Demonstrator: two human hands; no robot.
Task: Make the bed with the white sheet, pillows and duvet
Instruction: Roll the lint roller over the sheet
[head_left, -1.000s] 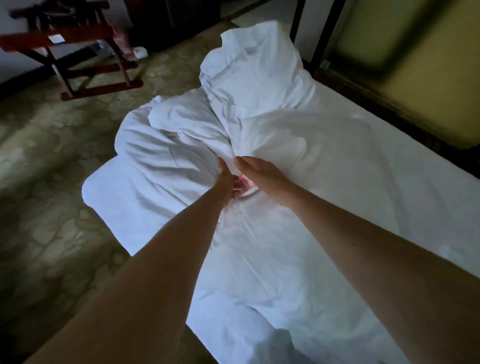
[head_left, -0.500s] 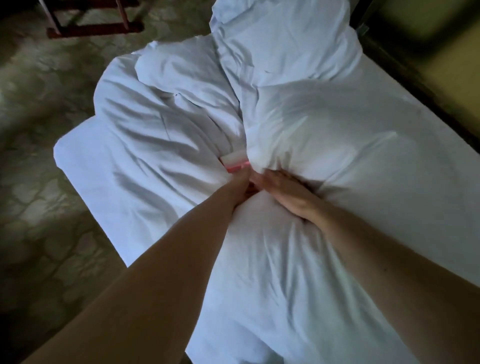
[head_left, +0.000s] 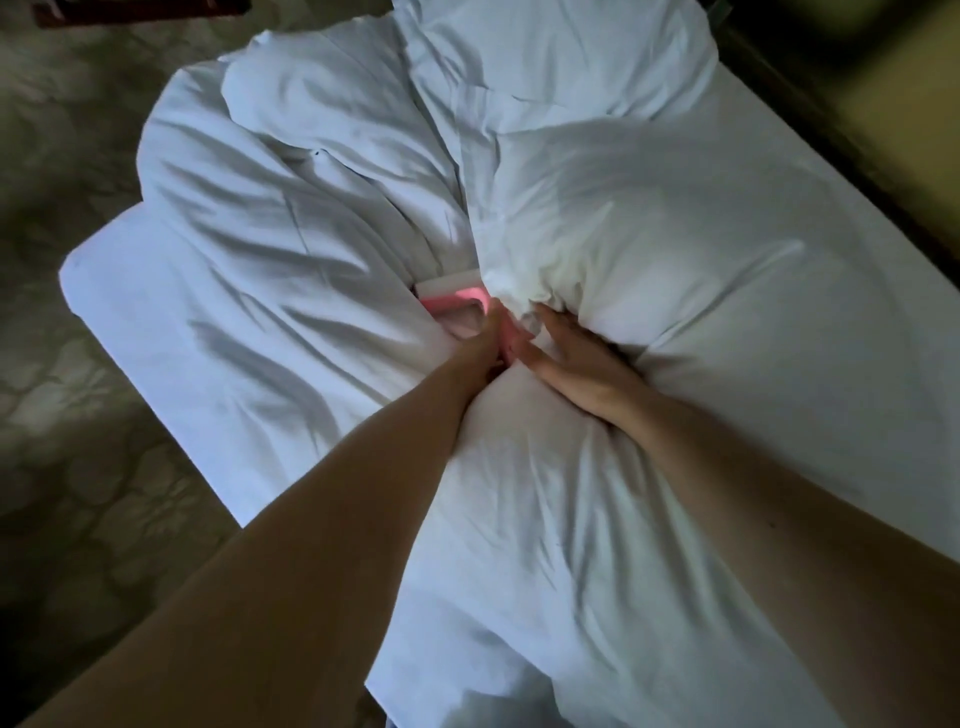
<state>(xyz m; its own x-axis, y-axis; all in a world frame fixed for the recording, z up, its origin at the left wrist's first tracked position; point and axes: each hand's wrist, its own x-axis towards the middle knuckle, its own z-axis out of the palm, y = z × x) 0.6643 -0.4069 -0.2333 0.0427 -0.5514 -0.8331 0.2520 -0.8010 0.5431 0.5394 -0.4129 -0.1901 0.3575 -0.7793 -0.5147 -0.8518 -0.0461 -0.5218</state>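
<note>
A crumpled white duvet (head_left: 291, 249) is bunched over the left and far part of the bed. A puffy white pillow (head_left: 675, 249) lies to its right, on the white sheet (head_left: 571, 571). Both my hands meet in the fold between them. My left hand (head_left: 480, 348) reaches into the fold with its thumb against a small pink and white object (head_left: 452, 300); its fingers are hidden. My right hand (head_left: 566, 353) lies flat with straight fingers against the near edge of the pillow.
The mattress corner (head_left: 93, 270) juts out at the left over a patterned stone floor (head_left: 78, 467). A dark bed frame or wall edge (head_left: 857, 171) runs along the right side. A dark wooden piece (head_left: 130, 10) shows at the top left.
The camera has moved closer and lower over the bed. My hands have pushed forward into the fold, and more of the pink and white object shows.
</note>
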